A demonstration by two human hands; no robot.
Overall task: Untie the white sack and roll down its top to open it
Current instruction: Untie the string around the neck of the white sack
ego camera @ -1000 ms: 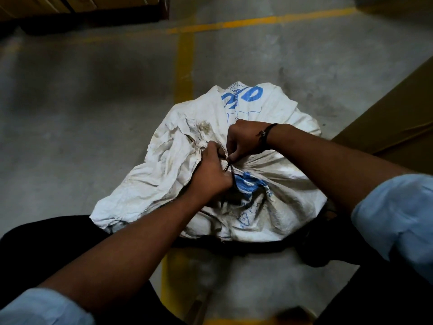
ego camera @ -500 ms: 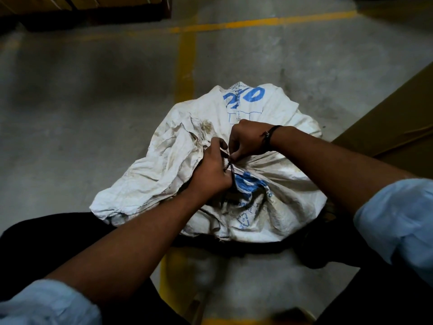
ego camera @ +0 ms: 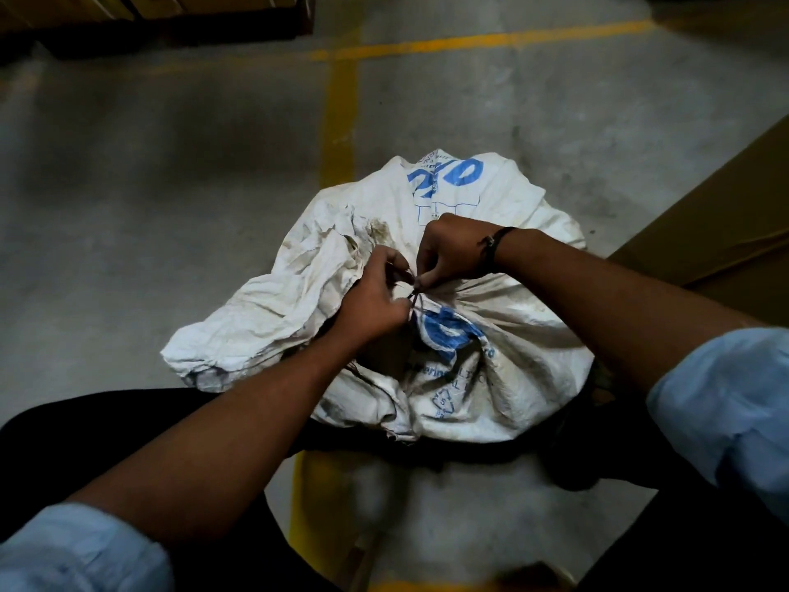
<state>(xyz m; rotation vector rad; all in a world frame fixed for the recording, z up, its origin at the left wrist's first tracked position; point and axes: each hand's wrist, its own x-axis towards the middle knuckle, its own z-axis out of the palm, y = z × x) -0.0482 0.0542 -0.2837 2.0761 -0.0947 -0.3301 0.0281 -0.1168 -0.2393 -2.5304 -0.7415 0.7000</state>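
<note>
The white sack (ego camera: 504, 378) with blue print stands on the concrete floor in front of me, its neck gathered at the middle. A thin dark string (ego camera: 415, 297) is wound around that neck. My left hand (ego camera: 375, 303) grips the bunched neck and pinches the string from the left. My right hand (ego camera: 452, 254), with a dark band on the wrist, pinches the string from above, fingertips almost touching the left hand. The loose top of the sack (ego camera: 273, 309) flops out to the left. The knot itself is mostly hidden by my fingers.
A brown cardboard box (ego camera: 726, 232) lies close on the right. Yellow floor lines (ego camera: 341, 121) run ahead and across. Wooden pallets or boxes (ego camera: 149, 10) stand at the far left. My dark trouser legs (ego camera: 106, 429) flank the sack.
Both hands have stayed at the neck, with small finger shifts on the string; the right hand's fingertips have come a little closer to the left thumb. The sack has not moved.
</note>
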